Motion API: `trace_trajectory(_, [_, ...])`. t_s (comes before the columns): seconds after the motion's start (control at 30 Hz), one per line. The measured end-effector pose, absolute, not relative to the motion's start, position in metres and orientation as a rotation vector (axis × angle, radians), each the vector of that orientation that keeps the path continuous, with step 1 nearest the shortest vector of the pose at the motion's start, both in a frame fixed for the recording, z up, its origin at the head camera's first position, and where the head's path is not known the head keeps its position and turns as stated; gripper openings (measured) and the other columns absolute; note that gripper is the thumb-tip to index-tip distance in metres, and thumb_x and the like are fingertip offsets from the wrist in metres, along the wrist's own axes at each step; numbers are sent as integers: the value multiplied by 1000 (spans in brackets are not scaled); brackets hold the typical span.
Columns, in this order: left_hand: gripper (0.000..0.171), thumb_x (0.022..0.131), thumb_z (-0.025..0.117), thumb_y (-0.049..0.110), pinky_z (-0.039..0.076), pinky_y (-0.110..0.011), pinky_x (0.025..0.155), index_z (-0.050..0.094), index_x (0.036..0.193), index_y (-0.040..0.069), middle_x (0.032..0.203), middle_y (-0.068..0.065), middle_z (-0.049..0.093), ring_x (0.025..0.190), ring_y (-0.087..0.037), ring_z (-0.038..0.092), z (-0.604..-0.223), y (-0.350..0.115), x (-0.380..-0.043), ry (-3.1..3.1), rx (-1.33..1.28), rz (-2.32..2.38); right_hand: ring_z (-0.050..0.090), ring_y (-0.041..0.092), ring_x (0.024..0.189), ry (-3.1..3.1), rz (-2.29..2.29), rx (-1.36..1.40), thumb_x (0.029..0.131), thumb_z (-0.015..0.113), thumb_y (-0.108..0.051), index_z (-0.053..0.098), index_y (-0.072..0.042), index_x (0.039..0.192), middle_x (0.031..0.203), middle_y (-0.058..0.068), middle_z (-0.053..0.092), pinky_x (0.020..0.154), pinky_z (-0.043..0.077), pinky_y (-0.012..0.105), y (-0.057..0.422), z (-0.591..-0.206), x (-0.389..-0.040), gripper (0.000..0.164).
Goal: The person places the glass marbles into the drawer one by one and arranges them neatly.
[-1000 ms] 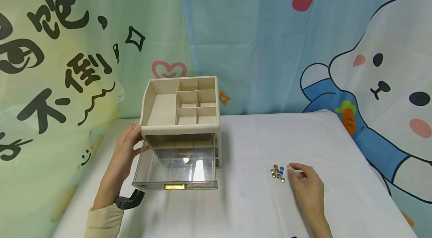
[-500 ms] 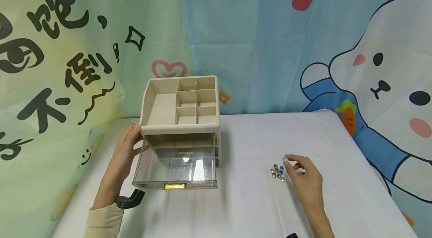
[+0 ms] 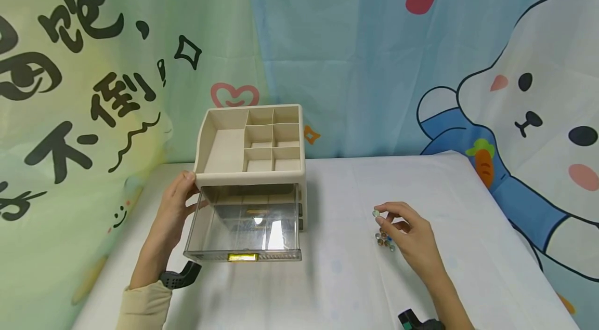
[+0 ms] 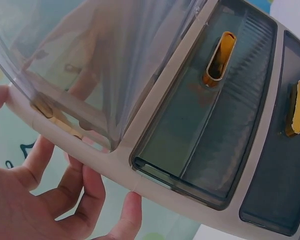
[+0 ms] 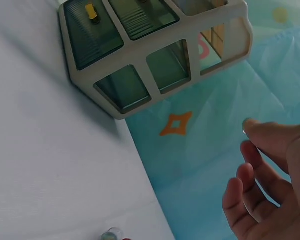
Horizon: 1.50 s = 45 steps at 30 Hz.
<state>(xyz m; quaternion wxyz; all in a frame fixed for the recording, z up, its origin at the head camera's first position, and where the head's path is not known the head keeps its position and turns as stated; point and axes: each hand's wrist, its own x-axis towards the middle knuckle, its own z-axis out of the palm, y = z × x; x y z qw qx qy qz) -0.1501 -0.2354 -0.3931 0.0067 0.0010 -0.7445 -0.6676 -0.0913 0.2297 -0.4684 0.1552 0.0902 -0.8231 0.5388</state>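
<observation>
Over white cloth [image 3: 346,283], your right hand [image 3: 411,236] pinches a glassy bead [image 3: 376,213]; your splayed left hand [image 3: 174,206] touches a plastic box [image 3: 250,179].

The organizer [image 3: 250,179] is showing smooth, matt plastic, its open drawer [image 3: 222,239] is gleaming as clear, glossy plastic with a shiny, metallic-looking handle [image 3: 242,257], the beads [image 3: 383,235] are glinting like glass, and the tablecloth [image 3: 348,283] and backdrop [image 3: 318,34] are looking like creased cloth.

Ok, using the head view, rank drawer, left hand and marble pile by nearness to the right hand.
1. Marble pile: on the cloth, beside the right hand.
2. Drawer: farther left, pulled open.
3. Left hand: farthest left, at the side of the organizer.
</observation>
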Motion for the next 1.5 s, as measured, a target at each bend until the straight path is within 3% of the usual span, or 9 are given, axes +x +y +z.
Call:
trace_trajectory(0.53, [24,112,45,37,60,-28,86,56,97,21,113,8,60,107,-8,63,-393,-236,-149,-2298,-31,-2080,56,8,92,-2478,1538,461,98,74,-12,74,-20,116,108,-3,67,80,52,20,207,-438,-112,20])
trace_trajectory(0.93, [16,111,51,27,61,-25,84,63,101,23,110,9,62,105,-7,63,-396,-241,-147,-2231,-113,-2078,59,11,94,-2539,1557,582,98,74,-19,74,-29,116,117,-7,68,83,53,23,191,-416,-118,20])
trace_trajectory(1.5, [12,107,59,19,60,-22,84,70,104,22,101,9,67,102,-7,65,-399,-237,-147,-2115,-20,-2041,58,12,92,-2418,1595,1098,96,76,-12,74,-24,115,111,-5,69,78,51,25,161,-384,-132,22])
